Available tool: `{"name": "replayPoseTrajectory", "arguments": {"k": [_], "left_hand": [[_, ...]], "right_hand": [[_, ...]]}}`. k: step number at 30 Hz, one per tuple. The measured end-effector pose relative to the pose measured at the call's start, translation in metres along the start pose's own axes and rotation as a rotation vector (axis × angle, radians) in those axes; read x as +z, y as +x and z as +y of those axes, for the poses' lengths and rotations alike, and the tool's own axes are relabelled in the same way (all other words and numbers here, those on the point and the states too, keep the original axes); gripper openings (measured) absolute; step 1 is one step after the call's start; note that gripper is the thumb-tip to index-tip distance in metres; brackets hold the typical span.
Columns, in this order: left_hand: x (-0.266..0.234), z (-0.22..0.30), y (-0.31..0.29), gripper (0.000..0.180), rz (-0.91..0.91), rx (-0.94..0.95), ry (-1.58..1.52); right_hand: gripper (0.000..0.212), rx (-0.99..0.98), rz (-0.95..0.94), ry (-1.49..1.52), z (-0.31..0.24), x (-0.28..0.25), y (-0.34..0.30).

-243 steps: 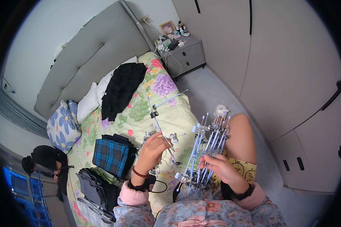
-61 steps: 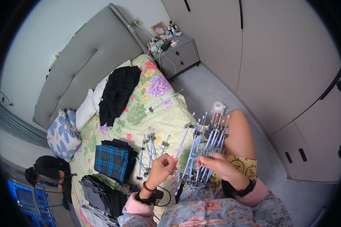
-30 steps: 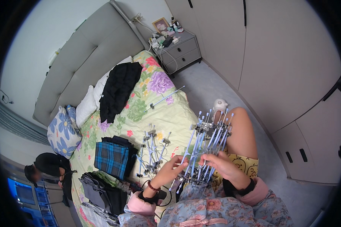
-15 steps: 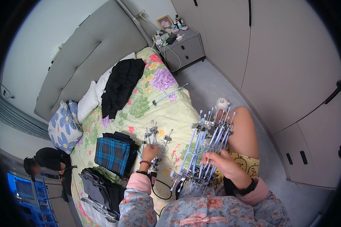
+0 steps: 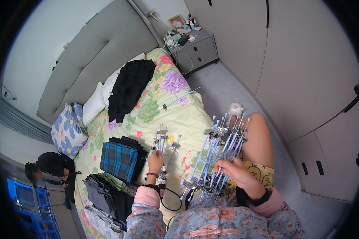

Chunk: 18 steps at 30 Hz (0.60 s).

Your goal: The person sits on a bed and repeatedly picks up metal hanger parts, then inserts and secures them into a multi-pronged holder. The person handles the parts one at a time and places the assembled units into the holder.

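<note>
My right hand point(image 5: 232, 170) is closed round the wire hooks of a thick bundle of clip hangers point(image 5: 219, 147). These have pale blue bars, metal clips and light blue end caps, and they rest over my lap. To the left, on the bed, lies a smaller group of similar hangers point(image 5: 162, 137). My left hand point(image 5: 154, 162) reaches in among them with its fingers pinched at a hanger's wire hook; its fingertips are partly hidden. Farther off on the bedspread, one single clip hanger point(image 5: 178, 99) lies by itself.
Left of my hand are a folded blue plaid garment point(image 5: 117, 161) and a pile of dark clothes point(image 5: 103, 195). A black garment point(image 5: 131, 89) lies near the pillows point(image 5: 93, 104). A cluttered grey nightstand point(image 5: 199, 49) and tall wardrobe doors point(image 5: 303, 71) stand beyond. A black cable point(image 5: 179, 201) loops nearby.
My left hand has shifted slightly left among the hangers on the bed. My right hand keeps its hold on the bundle. The view has moved a little.
</note>
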<state>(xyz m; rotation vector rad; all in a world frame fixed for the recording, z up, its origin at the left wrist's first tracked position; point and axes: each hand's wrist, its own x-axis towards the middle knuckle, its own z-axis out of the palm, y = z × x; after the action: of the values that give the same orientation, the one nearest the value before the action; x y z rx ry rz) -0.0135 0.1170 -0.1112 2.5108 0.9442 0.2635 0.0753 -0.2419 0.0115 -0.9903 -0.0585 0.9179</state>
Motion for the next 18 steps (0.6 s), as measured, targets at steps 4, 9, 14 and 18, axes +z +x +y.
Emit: {"name": "replayPoseTrajectory", "arguments": {"k": [4,9,14,18], "left_hand": [[-0.016,0.015,0.000,0.024,0.057,0.010,0.148],[-0.021,0.014,0.007,0.025,-0.228,-0.039,0.029],[-0.020,0.014,0.003,0.032,-0.393,-0.237,-0.639],[-0.033,0.033,-0.014,0.034,-0.590,-0.435,-1.087]], "right_hand": [[0.015,0.003,-0.010,-0.005,-0.002,0.000,-0.001],[0.016,0.007,-0.008,-0.014,-0.001,0.000,-0.002],[0.016,-0.002,-0.015,-0.011,-0.002,0.000,-0.003],[0.017,0.011,0.013,-0.017,-0.002,0.000,-0.004]]}}
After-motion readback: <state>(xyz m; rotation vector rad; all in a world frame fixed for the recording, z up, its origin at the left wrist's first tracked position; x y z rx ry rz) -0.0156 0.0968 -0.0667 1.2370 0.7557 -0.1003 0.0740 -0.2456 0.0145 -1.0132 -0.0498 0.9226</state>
